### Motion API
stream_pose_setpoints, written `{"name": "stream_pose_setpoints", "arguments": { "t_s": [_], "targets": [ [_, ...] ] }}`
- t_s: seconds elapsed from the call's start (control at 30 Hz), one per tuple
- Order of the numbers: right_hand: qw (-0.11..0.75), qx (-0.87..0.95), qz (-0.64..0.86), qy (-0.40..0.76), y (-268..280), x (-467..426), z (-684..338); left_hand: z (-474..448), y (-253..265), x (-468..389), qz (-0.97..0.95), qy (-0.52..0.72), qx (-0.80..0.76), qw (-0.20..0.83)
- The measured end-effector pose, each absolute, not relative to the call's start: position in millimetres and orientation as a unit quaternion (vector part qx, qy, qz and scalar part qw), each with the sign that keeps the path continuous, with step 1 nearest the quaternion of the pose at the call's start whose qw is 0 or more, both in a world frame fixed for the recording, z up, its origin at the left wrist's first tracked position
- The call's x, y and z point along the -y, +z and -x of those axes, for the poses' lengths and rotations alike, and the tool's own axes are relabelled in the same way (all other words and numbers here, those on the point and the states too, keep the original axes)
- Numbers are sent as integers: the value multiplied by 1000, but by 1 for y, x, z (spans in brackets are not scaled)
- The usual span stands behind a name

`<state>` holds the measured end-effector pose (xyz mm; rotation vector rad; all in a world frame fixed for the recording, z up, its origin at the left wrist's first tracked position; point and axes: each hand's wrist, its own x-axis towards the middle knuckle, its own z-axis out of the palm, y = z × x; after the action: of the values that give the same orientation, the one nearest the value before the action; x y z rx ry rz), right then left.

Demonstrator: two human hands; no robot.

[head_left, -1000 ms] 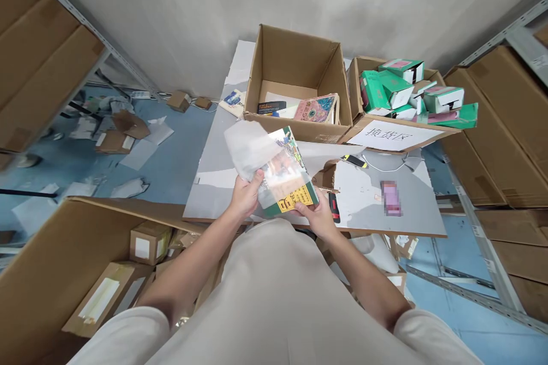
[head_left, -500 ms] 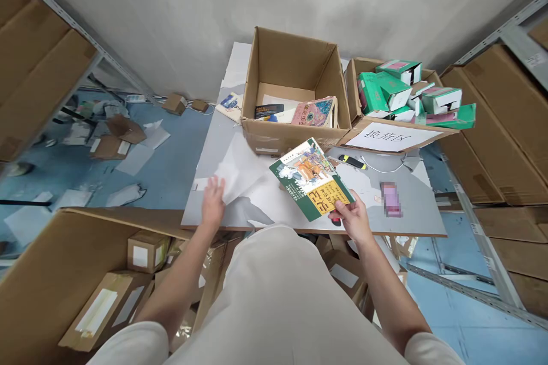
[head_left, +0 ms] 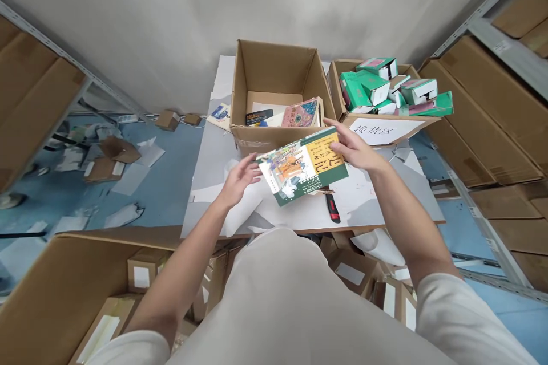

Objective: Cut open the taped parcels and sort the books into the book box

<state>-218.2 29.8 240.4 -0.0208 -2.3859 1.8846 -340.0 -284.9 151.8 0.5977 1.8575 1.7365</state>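
A green, white and yellow illustrated book is held above the table, its cover facing me and tilted. My right hand grips it at its upper right corner, thumb on the cover. At the book's left end is my left hand, fingers spread and close to the edge; whether they touch it I cannot tell. Beyond the book stands an open cardboard box with a pink-covered book and a dark book inside. Below the held book lies a red and black box cutter.
On the right, a second carton overflows with green and white boxes and bears a handwritten paper sign. Another book lies left of the open box. Shelving with cartons rises at right; a large carton holds parcels at lower left.
The book has moved left and turned, its yellow part now upper right. My right hand has moved up to its top corner. My left hand has come right and up to the book's left end.
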Motion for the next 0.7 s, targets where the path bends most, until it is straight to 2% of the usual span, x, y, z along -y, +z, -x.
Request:
{"name": "stream_pose_setpoints", "arguments": {
  "t_s": [0.07, 0.13, 0.3, 0.5, 0.7],
  "targets": [
    [21, 795, -39, 605, 256, -30, 240, 331, 182, 272, -231, 645, -656, 317],
    [25, 789, -49, 612, 265, -31, 254, 313, 193, 264, -197, 667, -639, 328],
    [14, 786, 18, 618, 264, -39, 249, 267, 172, 259, -66, 759, -553, 336],
    [29, 805, 77, 588, 260, -39, 243, 255, 160, 252, -36, 790, -499, 355],
    [33, 774, 80, 627, 258, -45, 241, 256, 159, 247, -26, 796, -471, 378]
  ]
}}
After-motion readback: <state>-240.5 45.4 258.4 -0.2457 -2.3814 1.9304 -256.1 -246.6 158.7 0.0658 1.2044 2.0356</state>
